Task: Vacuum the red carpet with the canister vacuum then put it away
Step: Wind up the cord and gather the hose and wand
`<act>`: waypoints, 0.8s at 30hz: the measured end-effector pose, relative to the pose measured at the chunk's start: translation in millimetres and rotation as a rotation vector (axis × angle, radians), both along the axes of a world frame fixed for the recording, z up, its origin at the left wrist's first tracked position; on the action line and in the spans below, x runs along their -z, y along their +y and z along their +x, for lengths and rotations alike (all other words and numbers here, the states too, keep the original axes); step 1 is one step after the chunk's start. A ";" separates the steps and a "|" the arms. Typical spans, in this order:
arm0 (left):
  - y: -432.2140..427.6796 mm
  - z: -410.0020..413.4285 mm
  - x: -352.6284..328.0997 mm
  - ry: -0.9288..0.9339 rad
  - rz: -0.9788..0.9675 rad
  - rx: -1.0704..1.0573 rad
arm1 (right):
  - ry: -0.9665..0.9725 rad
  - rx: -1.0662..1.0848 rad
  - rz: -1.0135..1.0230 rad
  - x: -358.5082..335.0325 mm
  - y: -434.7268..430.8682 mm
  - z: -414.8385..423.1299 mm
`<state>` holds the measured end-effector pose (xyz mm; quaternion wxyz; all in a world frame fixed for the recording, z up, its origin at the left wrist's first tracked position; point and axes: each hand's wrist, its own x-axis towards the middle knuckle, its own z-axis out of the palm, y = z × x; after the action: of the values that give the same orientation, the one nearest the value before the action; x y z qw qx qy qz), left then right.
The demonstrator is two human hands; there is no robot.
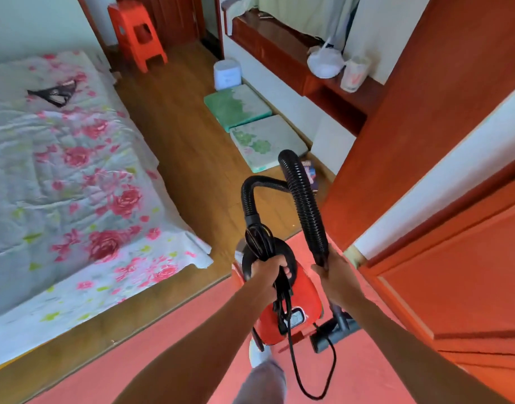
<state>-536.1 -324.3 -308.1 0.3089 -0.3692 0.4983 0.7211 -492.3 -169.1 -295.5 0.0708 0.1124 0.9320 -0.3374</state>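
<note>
Carrying stage, I reckon: left hand (269,271) clenched round the canister vacuum (294,313) handle plus bundled cord (282,298), right hand (333,274) gripping the hose (304,199). Next: find a set-down spot.

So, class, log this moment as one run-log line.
left hand: grips canister vacuum handle, cord | right hand: grips hose | underfoot: red carpet

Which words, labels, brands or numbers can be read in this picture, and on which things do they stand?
No text here can be read with certainty.
Vacuum: a small label panel on the red body, too blurred to read.
Cup on the shelf: red marks, too blurred to read.
Box on the floor by the wall: coloured print, too small to read.
</note>
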 end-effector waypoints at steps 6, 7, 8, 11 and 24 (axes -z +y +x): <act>8.1 -118.2 -19.3 0.050 0.004 -0.070 | 0.050 -0.044 0.004 -23.1 8.1 -121.3; 8.7 -135.9 -24.4 0.071 0.006 -0.076 | 0.068 -0.060 0.006 -27.2 9.1 -140.1; 8.4 -154.0 -28.4 0.088 0.000 -0.080 | 0.084 -0.073 0.002 -31.3 10.3 -159.7; 4.0 -208.9 -34.9 0.123 -0.047 -0.069 | 0.131 -0.102 -0.021 -38.8 14.5 -223.0; -16.9 -461.1 -60.1 0.034 -0.224 -0.097 | 0.126 -0.231 -0.202 -33.6 -14.1 -502.3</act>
<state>-997.2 -341.2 -248.0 0.2219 -0.4131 0.5625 0.6810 -994.6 -183.2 -261.9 0.0616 -0.0244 0.9026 -0.4253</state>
